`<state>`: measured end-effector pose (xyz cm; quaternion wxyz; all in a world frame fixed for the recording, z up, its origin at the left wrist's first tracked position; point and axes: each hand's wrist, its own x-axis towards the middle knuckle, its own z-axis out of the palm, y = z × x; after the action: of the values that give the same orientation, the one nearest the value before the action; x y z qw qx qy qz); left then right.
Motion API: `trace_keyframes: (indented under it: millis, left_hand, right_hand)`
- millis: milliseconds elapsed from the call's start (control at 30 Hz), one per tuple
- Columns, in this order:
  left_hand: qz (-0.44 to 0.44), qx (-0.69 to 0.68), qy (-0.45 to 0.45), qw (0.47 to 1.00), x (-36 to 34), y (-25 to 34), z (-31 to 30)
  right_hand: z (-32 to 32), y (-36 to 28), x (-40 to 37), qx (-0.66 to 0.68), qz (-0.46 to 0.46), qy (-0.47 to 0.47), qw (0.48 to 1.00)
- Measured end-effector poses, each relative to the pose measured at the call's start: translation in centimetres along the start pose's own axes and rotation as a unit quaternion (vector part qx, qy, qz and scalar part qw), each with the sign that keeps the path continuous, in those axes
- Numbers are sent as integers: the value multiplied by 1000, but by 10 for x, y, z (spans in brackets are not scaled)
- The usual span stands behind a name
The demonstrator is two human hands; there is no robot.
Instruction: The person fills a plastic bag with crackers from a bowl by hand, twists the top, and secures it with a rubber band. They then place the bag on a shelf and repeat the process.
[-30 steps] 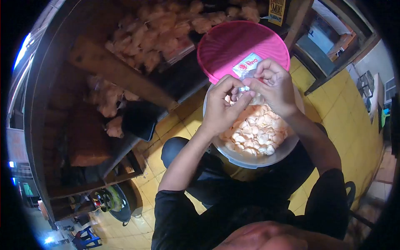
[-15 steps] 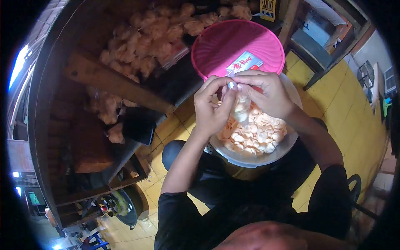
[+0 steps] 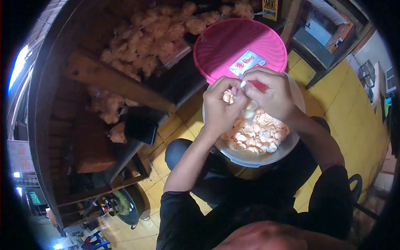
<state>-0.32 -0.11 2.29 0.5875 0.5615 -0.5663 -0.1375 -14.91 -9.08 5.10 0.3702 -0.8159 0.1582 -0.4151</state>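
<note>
My left hand (image 3: 223,107) and my right hand (image 3: 271,92) meet over a large pale bowl (image 3: 240,161). Both pinch the top of a small clear plastic bag (image 3: 250,109), which hangs below the fingers with pale pieces inside. Fingers of each hand are closed, thumbs close together. Beneath the bag, the bowl holds many round, pale orange chips (image 3: 260,133). Just beyond the hands, a white and red printed packet (image 3: 246,62) lies in a pink ribbed basin (image 3: 266,39).
On the dark wooden shelf at left (image 3: 112,81) lie many filled clear bags (image 3: 152,37). A black flat object (image 3: 141,130) rests near its edge. A yellow box (image 3: 270,9) stands behind the basin. Yellow tiles (image 3: 333,121) cover the floor; a dark pan (image 3: 129,208) is at lower left.
The view has shifted slightly. My two hands remain together at the bag's top, with the fingers in a slightly different pinch.
</note>
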Motion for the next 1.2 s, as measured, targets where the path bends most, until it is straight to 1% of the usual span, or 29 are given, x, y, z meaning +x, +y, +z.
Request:
trace_keyframes:
  millis: [100,133,167,200,233,267,300,333,367,400,433,467,500,567,600,667,700,767,800,867,933,967,1000,1033,1067,1100,1133,1167,1200]
  left_hand:
    - [27,-3,3,1000,1,0,2]
    - [26,-3,4,1000,1,-1,2]
    - [5,14,-5,1000,0,-1,1]
    - [-15,32,-14,999,-2,-1,-1]
    - [-15,33,-15,999,-3,-1,-2]
    - [-1,77,-15,997,-5,-1,-2]
    - [13,120,-14,993,-5,-1,-3]
    - [14,120,-15,993,-5,0,-3]
    - [104,208,-10,973,-2,2,-5]
    - [193,292,-4,937,0,3,-6]
    - [193,292,-3,937,1,2,-7]
    - [216,324,-5,921,2,1,-7]
    - [237,356,-8,904,2,1,-8]
    - [245,361,-17,900,1,1,-9]
    - [254,367,-27,894,1,1,-9]
    - [262,363,-32,894,3,2,-10]
    - [269,360,-37,893,4,2,-10]
    - [266,348,-46,898,5,1,-14]
    - [262,338,-55,902,6,2,-15]
    - [264,318,-54,909,7,3,-14]
    - [268,298,-53,915,7,1,-14]
    - [204,243,-62,946,6,-3,-15]
    - [138,185,-71,970,5,-6,-15]
    - [96,161,-74,980,3,-8,-14]
    - [95,162,-73,979,1,-8,-12]
    - [31,105,-50,993,-1,-7,-10]
    - [-34,47,-27,998,-1,-6,-8]
    - [-34,48,-29,998,-2,-8,-8]
    - [-52,-22,-14,998,-2,-13,-7]
  right_hand:
    - [2,11,-1,-8,12,25,1000]
    - [2,16,-2,-45,-16,22,999]
    - [3,19,-3,-81,-43,19,996]
    - [5,17,-3,-79,-43,18,996]
    - [8,13,-4,-64,-11,18,998]
    - [9,10,-5,-51,23,18,998]
    - [10,10,-6,-51,23,18,998]
    - [10,10,-8,-33,59,-7,998]
    - [11,10,-9,-16,95,-32,995]
    - [12,12,-9,-17,95,-31,995]
    - [14,15,-10,-40,59,-23,997]
    - [15,16,-10,-64,24,-14,998]
    - [15,15,-10,-64,25,-15,998]
    - [14,11,-11,-50,68,-65,994]
    - [13,13,-10,-51,68,-65,994]
    - [12,18,-8,-91,13,-86,992]
    - [10,19,-7,-92,13,-86,992]
    - [6,19,-6,-78,11,-124,989]
    - [3,21,-4,-78,10,-124,989]
    - [-6,27,-1,30,72,-233,969]
    - [-13,32,-3,58,90,-245,964]
    - [-14,33,-3,87,108,-258,956]
    - [-14,28,-3,87,107,-259,956]
    - [-12,19,-3,48,104,-228,967]
    - [-10,13,-4,10,102,-196,975]
    - [-6,11,-4,10,102,-195,975]
    - [-2,9,-4,-13,59,-157,986]
    - [0,8,-5,-36,18,-118,992]
    - [2,9,-5,-35,19,-117,992]
